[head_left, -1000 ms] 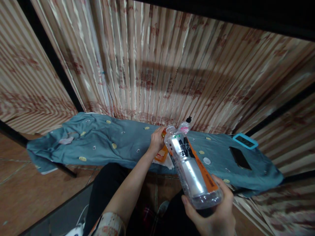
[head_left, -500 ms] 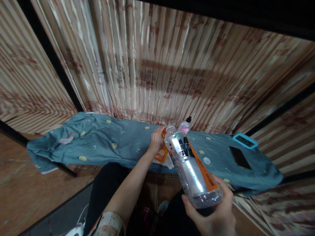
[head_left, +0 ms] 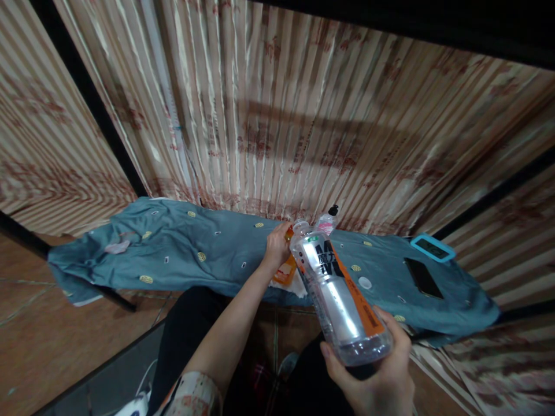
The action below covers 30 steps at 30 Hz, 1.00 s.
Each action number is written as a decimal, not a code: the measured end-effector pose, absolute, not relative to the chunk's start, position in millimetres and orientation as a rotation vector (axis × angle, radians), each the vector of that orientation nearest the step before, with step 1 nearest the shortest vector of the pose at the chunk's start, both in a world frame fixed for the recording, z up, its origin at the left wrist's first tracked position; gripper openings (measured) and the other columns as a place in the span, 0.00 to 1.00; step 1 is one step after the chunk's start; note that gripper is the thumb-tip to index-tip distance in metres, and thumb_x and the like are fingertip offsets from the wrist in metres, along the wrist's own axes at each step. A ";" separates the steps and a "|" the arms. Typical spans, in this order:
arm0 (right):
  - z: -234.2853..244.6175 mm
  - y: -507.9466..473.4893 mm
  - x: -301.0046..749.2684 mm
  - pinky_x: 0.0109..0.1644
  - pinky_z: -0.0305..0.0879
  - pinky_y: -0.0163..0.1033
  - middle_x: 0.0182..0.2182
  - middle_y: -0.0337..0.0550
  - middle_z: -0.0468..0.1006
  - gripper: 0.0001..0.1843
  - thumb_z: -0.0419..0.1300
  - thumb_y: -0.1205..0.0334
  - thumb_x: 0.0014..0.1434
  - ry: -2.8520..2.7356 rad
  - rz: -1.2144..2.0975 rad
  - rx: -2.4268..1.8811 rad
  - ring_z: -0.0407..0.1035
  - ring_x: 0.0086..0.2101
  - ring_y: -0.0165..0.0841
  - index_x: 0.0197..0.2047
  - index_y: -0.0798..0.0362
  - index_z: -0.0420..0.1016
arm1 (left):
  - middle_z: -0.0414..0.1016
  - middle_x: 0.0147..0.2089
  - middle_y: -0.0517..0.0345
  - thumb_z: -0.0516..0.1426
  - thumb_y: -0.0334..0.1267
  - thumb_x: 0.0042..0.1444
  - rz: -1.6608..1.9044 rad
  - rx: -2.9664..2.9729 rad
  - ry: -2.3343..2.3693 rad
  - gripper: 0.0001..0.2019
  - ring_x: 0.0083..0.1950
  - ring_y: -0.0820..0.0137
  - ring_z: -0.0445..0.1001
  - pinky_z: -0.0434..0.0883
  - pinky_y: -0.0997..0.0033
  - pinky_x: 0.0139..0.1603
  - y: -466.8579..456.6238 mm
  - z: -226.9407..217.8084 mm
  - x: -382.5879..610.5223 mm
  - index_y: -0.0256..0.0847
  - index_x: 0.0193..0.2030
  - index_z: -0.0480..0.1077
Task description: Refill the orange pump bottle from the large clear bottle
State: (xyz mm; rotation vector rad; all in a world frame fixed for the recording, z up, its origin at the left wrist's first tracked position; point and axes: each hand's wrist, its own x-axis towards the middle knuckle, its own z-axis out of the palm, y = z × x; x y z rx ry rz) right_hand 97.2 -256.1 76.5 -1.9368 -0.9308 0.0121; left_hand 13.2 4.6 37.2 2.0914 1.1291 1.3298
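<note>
The right hand (head_left: 381, 370) is cupping the base of a tilted clear bottle (head_left: 338, 294), already uncapped, its mouth sitting beside the left hand (head_left: 277, 245), which is gripping the top of an orange bottle (head_left: 284, 273) on blue cloth (head_left: 229, 245); whether liquid is flowing stays unclear.

Left hand (head_left: 276, 248) outstretched, curled — right hand (head_left: 384, 375) clasped nearer.

- Behind the cloth (head_left: 234, 242), a curtain (head_left: 260, 115) is hung.
- On its right part, a phone (head_left: 422, 278) is laid before a clock (head_left: 432, 248).
- Left of these, a disc (head_left: 365, 283) is placed.
- Behind the held bottle (head_left: 340, 294), a pump bottle (head_left: 326, 224) is placed.
</note>
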 end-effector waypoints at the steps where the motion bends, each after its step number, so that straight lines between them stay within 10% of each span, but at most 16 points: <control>1: 76.9 -256.1 96.9 0.43 0.73 0.47 0.51 0.56 0.78 0.52 0.68 0.36 0.38 -0.929 0.011 -1.942 0.77 0.44 0.50 0.62 0.54 0.64 | 0.82 0.45 0.51 0.58 0.32 0.61 1.331 2.091 1.130 0.09 0.49 0.61 0.79 0.75 0.64 0.52 4.5 37.4 13.2 0.40 0.46 0.76; 30: 72.2 -255.9 97.6 0.43 0.73 0.47 0.50 0.55 0.78 0.52 0.67 0.33 0.40 -0.948 0.011 -1.919 0.78 0.44 0.51 0.62 0.53 0.63 | 0.82 0.47 0.51 0.58 0.36 0.63 1.348 2.071 1.127 0.09 0.50 0.62 0.79 0.75 0.64 0.52 5.6 34.7 14.9 0.40 0.48 0.76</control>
